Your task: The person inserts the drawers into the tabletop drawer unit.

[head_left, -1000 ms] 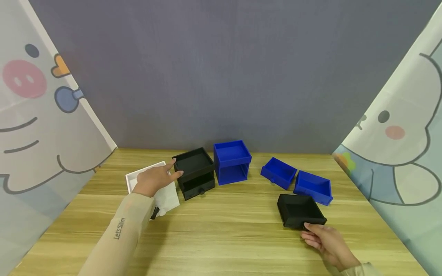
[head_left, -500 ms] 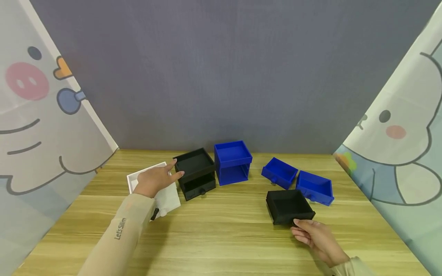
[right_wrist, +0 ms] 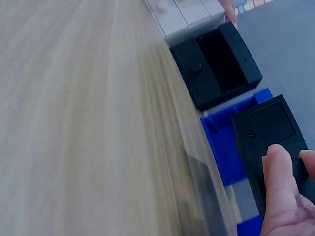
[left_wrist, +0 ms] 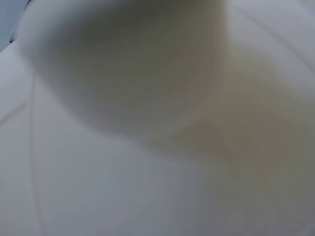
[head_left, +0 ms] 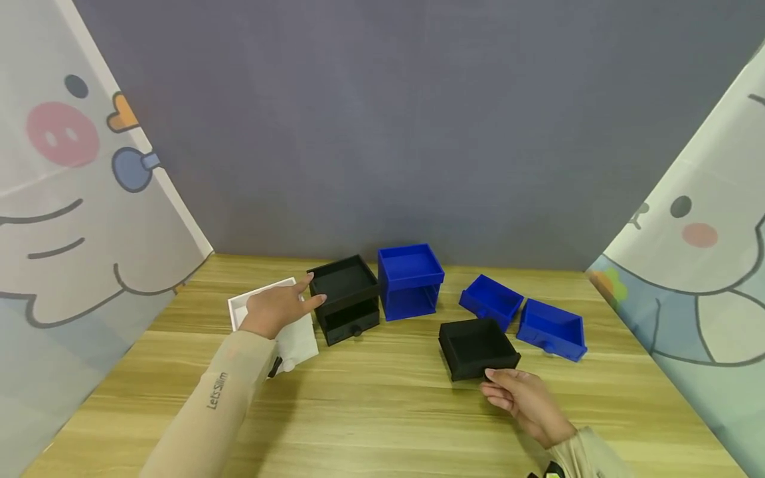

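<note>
My right hand [head_left: 526,405] pinches the round front knob of a black drawer [head_left: 481,348] between thumb and fingers. Seen from the right wrist, this drawer [right_wrist: 268,128] is tilted and held above the wooden table, its front panel facing the hand. My left hand [head_left: 275,311] lies over a white drawer cabinet [head_left: 299,342], thumb and index finger extended to the left edge of a black cabinet [head_left: 343,282]. That black cabinet has an open upper slot and a knobbed drawer in its lower one. The left wrist view is a blur of pale surfaces.
Right beside the black cabinet stands a blue cabinet [head_left: 411,265] with an open front. Two loose blue drawers, one further back [head_left: 491,299] and one to the right [head_left: 552,328], lie on the table [head_left: 382,411]. A grey backdrop [head_left: 406,133] rises behind.
My right hand has carried the black drawer leftward and slightly back, away from the blue drawers. My left hand stays at the black cabinet. The head view has shifted slightly.
</note>
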A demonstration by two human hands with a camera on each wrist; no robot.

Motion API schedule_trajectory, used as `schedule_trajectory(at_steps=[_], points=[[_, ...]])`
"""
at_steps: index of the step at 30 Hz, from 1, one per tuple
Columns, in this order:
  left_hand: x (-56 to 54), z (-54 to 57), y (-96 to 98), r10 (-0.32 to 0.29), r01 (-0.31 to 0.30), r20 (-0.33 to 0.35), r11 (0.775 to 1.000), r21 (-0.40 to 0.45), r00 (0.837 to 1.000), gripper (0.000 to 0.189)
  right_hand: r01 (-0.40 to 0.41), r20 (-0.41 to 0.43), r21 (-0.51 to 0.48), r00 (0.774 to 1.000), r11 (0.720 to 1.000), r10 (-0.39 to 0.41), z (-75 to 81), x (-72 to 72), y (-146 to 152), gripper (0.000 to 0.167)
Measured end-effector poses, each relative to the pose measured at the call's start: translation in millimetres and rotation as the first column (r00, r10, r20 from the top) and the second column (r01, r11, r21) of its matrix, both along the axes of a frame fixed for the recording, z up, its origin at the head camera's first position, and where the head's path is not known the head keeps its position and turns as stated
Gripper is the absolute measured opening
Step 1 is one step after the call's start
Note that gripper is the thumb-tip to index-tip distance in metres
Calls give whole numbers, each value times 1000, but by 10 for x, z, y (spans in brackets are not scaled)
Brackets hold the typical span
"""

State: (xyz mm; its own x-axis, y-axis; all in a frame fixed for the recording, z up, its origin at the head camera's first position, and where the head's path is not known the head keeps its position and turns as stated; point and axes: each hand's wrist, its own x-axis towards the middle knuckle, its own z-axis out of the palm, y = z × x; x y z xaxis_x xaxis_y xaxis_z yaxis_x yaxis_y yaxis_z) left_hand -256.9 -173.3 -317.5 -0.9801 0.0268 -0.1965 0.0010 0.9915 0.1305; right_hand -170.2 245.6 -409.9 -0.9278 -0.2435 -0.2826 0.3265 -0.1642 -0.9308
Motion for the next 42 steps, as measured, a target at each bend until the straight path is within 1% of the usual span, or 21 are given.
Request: schedule_trajectory(at_steps=[6, 15, 22, 27, 33, 40, 42], points=[[12, 4, 15, 5, -5, -2, 1000, 0, 1000, 81, -57, -41, -44, 998, 997, 55, 17, -83, -235, 18], [15, 5, 31, 19, -19, -3, 1000, -18, 1000, 79, -93, -43, -16, 995, 996, 92, 3, -163, -508, 15], [22, 18, 37, 21, -21, 3, 1000, -20, 1000, 78, -104, -76, -46, 992, 993, 101, 15, -223, -675, 14], [10, 14, 47, 26, -26, 10, 999, -27, 1000, 78, -120, -78, -41, 990, 992, 116, 2, -269, -809, 13], [-8, 3, 52, 30, -30, 6, 999, -31, 1000, 77, -99, -80, -40, 992, 994, 96, -28, -333, -992, 12], [30, 29, 65, 35, -35, 3, 999, -21, 999, 77, -64, -103, -78, 993, 995, 56, -15, -378, -1225, 17], [33, 31, 65, 37, -37, 1, 999, -19, 999, 77, -68, -112, -88, 992, 994, 58, -16, -397, -1292, 19]])
